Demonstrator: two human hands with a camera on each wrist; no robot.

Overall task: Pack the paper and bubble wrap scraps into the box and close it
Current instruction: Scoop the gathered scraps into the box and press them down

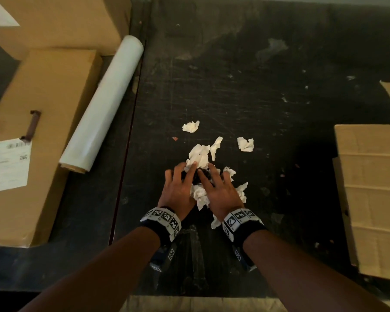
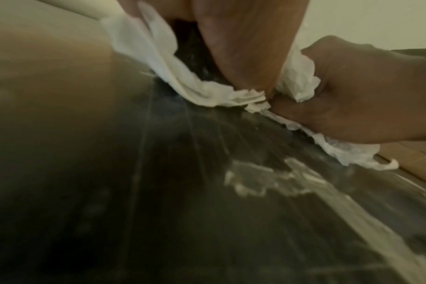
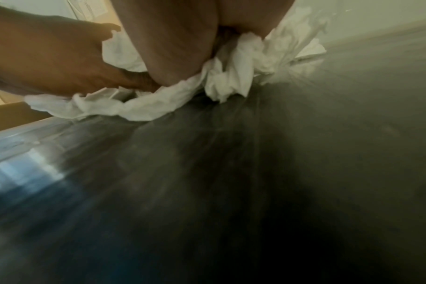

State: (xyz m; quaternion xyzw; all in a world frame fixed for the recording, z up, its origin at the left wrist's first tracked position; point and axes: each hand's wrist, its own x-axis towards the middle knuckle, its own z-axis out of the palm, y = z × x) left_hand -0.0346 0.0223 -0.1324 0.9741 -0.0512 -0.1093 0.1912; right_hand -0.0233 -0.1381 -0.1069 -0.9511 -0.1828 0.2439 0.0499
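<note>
Judging by looks, the paper scraps are light, soft and crushable, best scooped from both sides and squeezed into one wad. The main clump is bunched between the left hand and right hand on the dark table; fingers are curled round it, pressed inward from either side. Two loose scraps are left just beyond the fingertips. A cardboard box sits well apart on the right; bubble wrap cannot be identified.

dim head view | wrist views blurred, streaked | edges warped
</note>
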